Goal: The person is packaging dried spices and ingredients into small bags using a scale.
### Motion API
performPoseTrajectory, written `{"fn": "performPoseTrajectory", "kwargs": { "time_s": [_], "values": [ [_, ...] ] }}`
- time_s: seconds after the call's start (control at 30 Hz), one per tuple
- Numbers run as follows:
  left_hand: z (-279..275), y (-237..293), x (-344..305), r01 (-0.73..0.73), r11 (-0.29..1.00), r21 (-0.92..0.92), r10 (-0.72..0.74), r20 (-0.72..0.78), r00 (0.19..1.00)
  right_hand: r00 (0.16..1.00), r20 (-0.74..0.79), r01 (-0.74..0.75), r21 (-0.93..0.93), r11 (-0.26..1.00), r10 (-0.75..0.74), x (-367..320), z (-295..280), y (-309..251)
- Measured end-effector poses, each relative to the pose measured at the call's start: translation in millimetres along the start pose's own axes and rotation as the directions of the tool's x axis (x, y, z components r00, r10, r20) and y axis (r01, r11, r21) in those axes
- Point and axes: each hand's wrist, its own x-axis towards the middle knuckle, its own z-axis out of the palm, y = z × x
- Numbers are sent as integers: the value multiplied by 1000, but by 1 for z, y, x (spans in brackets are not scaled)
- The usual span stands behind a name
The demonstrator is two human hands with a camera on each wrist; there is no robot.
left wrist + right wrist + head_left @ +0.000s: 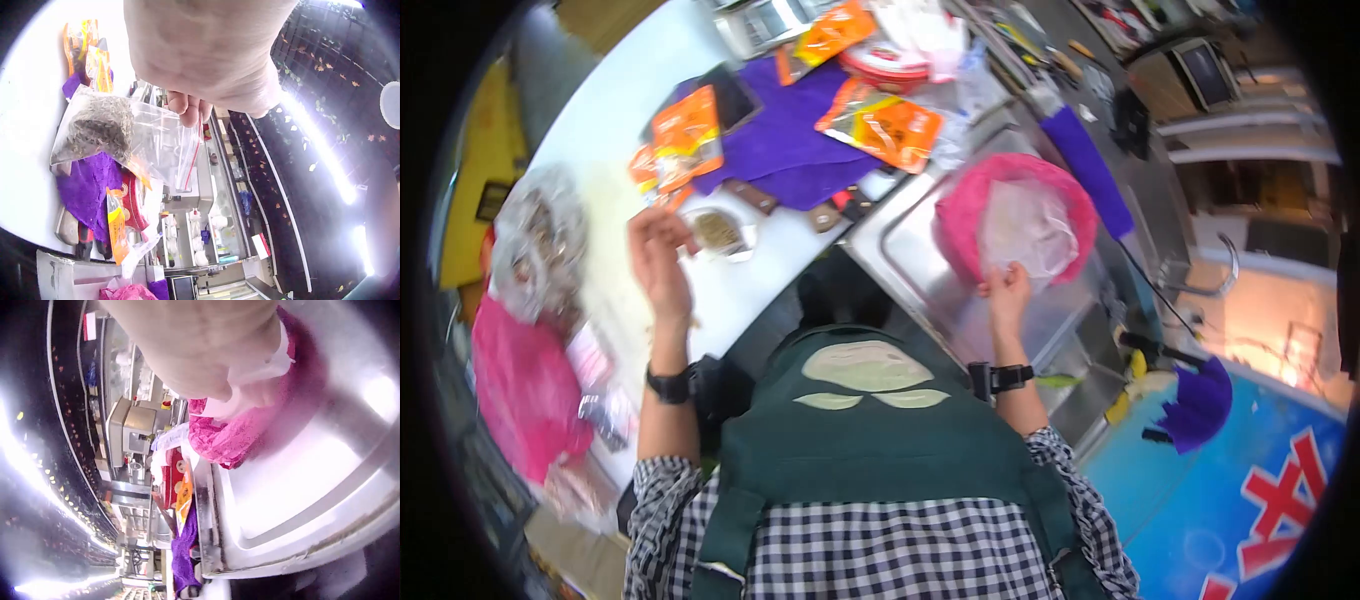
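Observation:
A clear zip bag point(100, 128) with dried, brownish-green flakes at its bottom hangs over the white counter, its red-striped seal near the fingertips. My left hand point(662, 258) pinches it by the top end; in the head view the same zip bag point(722, 232) shows just right of the fingers. Over the steel sink area, my right hand point(1007, 296) grips the near edge of a whitish translucent plastic bag point(1028, 228). That bag lies inside a pink plastic bag point(956, 222), which stands on the steel surface. The right wrist view shows the pink bag point(219, 442) below the fingers.
Orange packets point(688, 135) and a purple cloth point(785, 135) lie on the counter point(600, 110), with a red-and-white round container point(887, 66) behind. Knife handles point(827, 214) stick out near the counter edge. At left are a clear bag point(540, 240) and another pink bag point(525, 385).

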Motion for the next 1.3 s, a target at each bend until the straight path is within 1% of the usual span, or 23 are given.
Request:
{"fn": "performPoseTrajectory", "kwargs": {
  "time_s": [0.07, 0.13, 0.23, 0.3, 0.33, 0.37, 0.4, 0.47, 0.5, 0.53, 0.57, 0.67, 0.73, 0.8, 0.87, 0.9, 0.97, 1.0, 1.07, 1.1, 1.17, 1.23, 1.3],
  "values": [
    [7, 3, -5, 11, 999, 51, -9, -34, 999, 998, 63, 33, -165, 986, -23, 11, 2, 0],
    [9, 3, -11, 35, 999, -11, -36, -33, 999, 968, 181, 245, -547, 800, -173, 36, -16, 28],
    [17, 6, -19, 71, 997, -21, -72, -39, 997, 945, 241, 327, -619, 715, -223, 6, -22, -54],
    [20, 6, -24, 86, 996, -30, -88, -57, 994, 973, 230, 224, -920, 321, -19, -13, -17, -104],
    [21, 5, -26, 85, 996, -6, -85, -40, 996, 970, 242, 237, -921, 310, -23, -19, -5, -113],
    [23, 4, -29, 83, 996, 19, -83, -19, 996, 904, 399, 398, -659, 638, -152, -25, 12, -120],
    [23, 3, -31, 87, 996, 15, -86, -27, 996, 817, 476, 486, -265, 832, -326, -33, 31, -128],
    [24, 0, -35, 89, 996, 22, -89, -2, 996, 606, 659, 601, -14, 799, -444, -55, 85, -154],
    [25, -2, -38, 104, 994, -26, -105, -29, 994, 425, 734, 735, 62, 676, -530, -71, 110, -179],
    [26, -5, -40, 102, 994, -29, -103, -42, 994, 295, 723, 802, 168, 573, -625, -81, 139, -183],
    [26, -7, -43, 134, 990, -48, -136, -41, 990, 240, 695, 827, 219, 517, -678, -88, 166, -182],
    [24, -16, -48, 167, 981, -101, -172, -48, 984, 251, 710, 835, 186, 519, -658, -101, 215, -173],
    [22, -21, -49, 178, 974, -141, -186, -49, 981, 231, 808, 839, 117, 532, -542, -96, 235, -154],
    [15, -24, -46, 186, 970, -157, -196, -50, 979, 235, 807, 823, 131, 552, -542, -98, 242, -153],
    [3, -24, -43, 122, 986, -113, -128, -44, 991, 332, 803, 500, 296, 814, -496, -97, 247, -148],
    [-4, -28, -43, 120, 985, -120, -128, -60, 990, 330, 806, 506, 288, 813, -491, -95, 248, -146],
    [-15, -30, -43, 106, 985, -138, -119, -90, 989, 432, 843, 185, 265, 946, -321, -86, 246, -147],
    [-17, -31, -42, 95, 985, -146, -112, -115, 987, 434, 842, 193, 260, 946, -320, -81, 243, -150],
    [-18, -32, -40, 125, 970, -207, -152, -117, 981, 427, 893, -77, 192, 978, -141, -73, 237, -155],
    [-20, -35, -38, 168, 967, -191, -176, -23, 984, 399, 905, -145, 222, 964, -148, -72, 236, -158],
    [-20, -40, -32, 214, 960, -178, -203, 79, 976, 412, 901, -135, 207, 969, -135, -70, 237, -154],
    [-18, -41, -24, 381, 901, -209, -299, 340, 892, 426, 897, -128, 192, 973, -120, -67, 238, -148],
    [-14, -43, -16, 449, 869, -208, -337, 415, 845, 420, 890, -116, 246, 962, -176, -69, 240, -144]
  ]
}}
